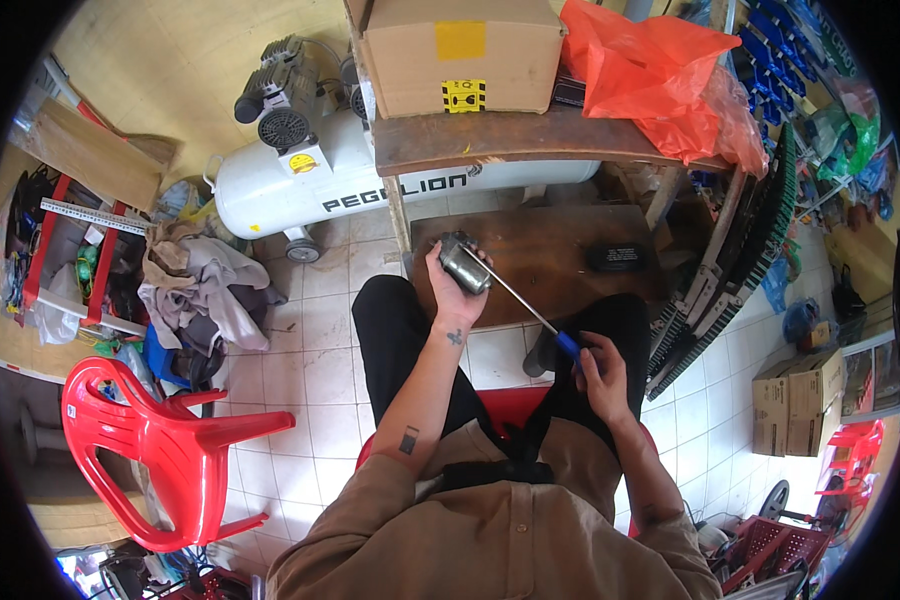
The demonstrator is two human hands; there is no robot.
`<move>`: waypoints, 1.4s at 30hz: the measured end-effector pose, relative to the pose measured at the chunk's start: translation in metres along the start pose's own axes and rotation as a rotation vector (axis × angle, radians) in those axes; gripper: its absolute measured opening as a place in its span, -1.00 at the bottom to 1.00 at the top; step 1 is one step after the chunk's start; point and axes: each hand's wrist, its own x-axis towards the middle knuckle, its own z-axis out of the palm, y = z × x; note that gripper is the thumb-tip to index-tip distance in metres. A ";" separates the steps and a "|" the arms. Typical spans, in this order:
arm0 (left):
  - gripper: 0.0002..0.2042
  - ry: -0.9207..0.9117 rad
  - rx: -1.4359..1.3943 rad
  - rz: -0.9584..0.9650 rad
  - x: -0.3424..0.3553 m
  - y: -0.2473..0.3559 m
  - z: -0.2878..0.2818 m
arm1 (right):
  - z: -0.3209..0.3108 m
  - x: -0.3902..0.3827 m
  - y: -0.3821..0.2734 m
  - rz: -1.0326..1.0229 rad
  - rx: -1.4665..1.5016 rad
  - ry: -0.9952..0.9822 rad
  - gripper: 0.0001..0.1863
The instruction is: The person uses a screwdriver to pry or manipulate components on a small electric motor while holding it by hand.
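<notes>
My left hand is wrapped round a grey metal cylinder that looks like a small electric motor, held tilted above my lap. A long screwdriver, its handle blue, is gripped in my right hand. Its thin shaft slants up and left, so that the tip end lies at the cylinder's upper end. Whether the tip touches a screw there is too small to tell. Behind both hands is a low brown wooden board, with a small black flat case on its right part.
Ahead stands a wooden bench bearing a cardboard box and an orange plastic bag. Behind it lies a white air compressor tank. A red plastic chair is at left, with grey cloth beyond. Cartons stand at right.
</notes>
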 end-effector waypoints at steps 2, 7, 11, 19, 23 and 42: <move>-0.59 0.025 -0.030 -0.001 -0.001 0.004 0.000 | 0.001 0.003 0.008 -0.244 -0.089 0.077 -0.64; -0.59 0.030 0.006 -0.012 -0.002 -0.002 0.000 | 0.001 0.005 0.013 -0.192 0.023 0.125 -0.57; -0.59 0.028 0.018 -0.015 -0.001 -0.004 -0.003 | -0.007 0.000 -0.008 0.183 0.375 -0.047 -0.67; -0.62 0.042 -0.010 -0.011 0.001 0.001 -0.003 | -0.002 0.011 0.014 -0.435 -0.296 0.065 -0.67; -0.60 0.056 -0.009 -0.006 0.000 0.000 -0.001 | -0.001 0.014 0.024 -0.427 -0.183 0.120 -0.60; -0.61 0.040 -0.002 -0.011 -0.001 -0.005 0.000 | -0.010 0.012 0.011 -0.145 0.023 0.040 -0.58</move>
